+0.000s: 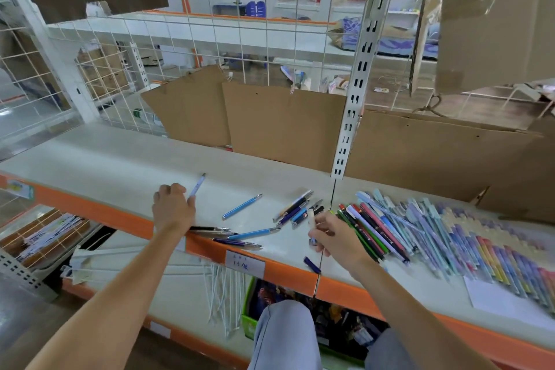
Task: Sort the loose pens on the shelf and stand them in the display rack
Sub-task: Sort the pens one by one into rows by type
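Right hand (332, 236) pinching white pen (311, 221), nearer loose pens (297, 209) angled toward shelf (105, 165) back edge; left hand (172, 207) gripping another pen (196, 186)

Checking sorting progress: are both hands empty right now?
No: the left hand grips a white pen, and the right hand holds a white-capped pen.

A shop: price-labelled shelf (120, 159), stacked pens (450, 228).
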